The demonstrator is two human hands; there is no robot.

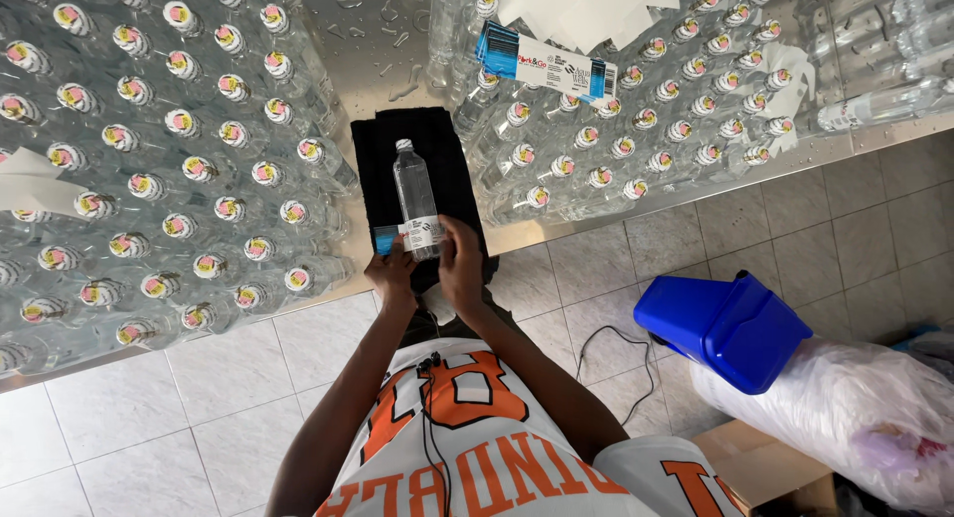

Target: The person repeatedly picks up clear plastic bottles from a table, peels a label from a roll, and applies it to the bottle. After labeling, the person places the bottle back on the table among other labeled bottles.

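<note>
A clear plastic bottle (416,191) lies on a black cloth (378,154) on the metal table (373,40), its cap pointing away from me. A white and blue label (402,236) wraps its lower part. My left hand (391,276) pinches the label's blue left end. At the right side of the bottle's base, my right hand (460,261) presses the label against the plastic. Both hands are at the table's near edge.
Many upright capped bottles (169,159) crowd the table to the left, and more bottles (646,110) stand to the right. A label sheet (547,65) lies atop the right group. On the tiled floor sit a blue bin (725,323) and a plastic bag (845,408).
</note>
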